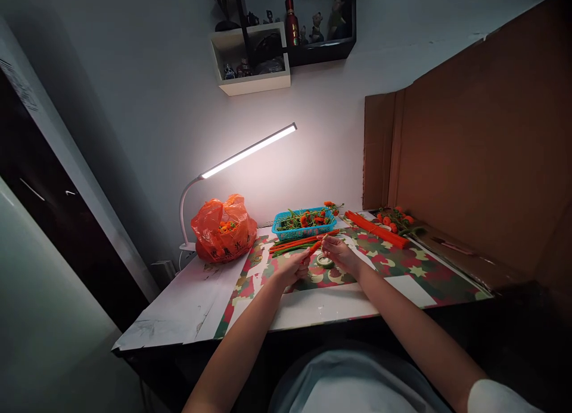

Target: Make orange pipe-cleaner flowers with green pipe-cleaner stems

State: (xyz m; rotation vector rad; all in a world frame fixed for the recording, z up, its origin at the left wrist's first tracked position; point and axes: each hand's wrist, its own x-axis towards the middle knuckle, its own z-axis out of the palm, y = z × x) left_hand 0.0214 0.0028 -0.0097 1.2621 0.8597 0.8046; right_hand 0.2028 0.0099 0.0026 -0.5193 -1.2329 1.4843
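Note:
My left hand [294, 269] is closed around a small orange fuzzy piece [315, 247] that looks like pipe cleaner. Close beside it, my right hand [342, 254] pinches at a thin end of what seems to be the same piece; the exact grip is too small to make out. A roll of green tape [325, 260] lies on the table just below and between my hands. Behind them are orange and green pipe cleaners [290, 245] in a loose row. A blue basket [280, 232] beyond holds orange flowers with green stems.
An orange plastic bag [218, 237] with flowers stands left, by a lit desk lamp [248, 151]. To the right lie an orange bundle of pipe cleaners [378, 229] and more orange flowers [393, 220], against a cardboard panel [473, 145]. A camouflage-patterned sheet [415, 271] covers the table.

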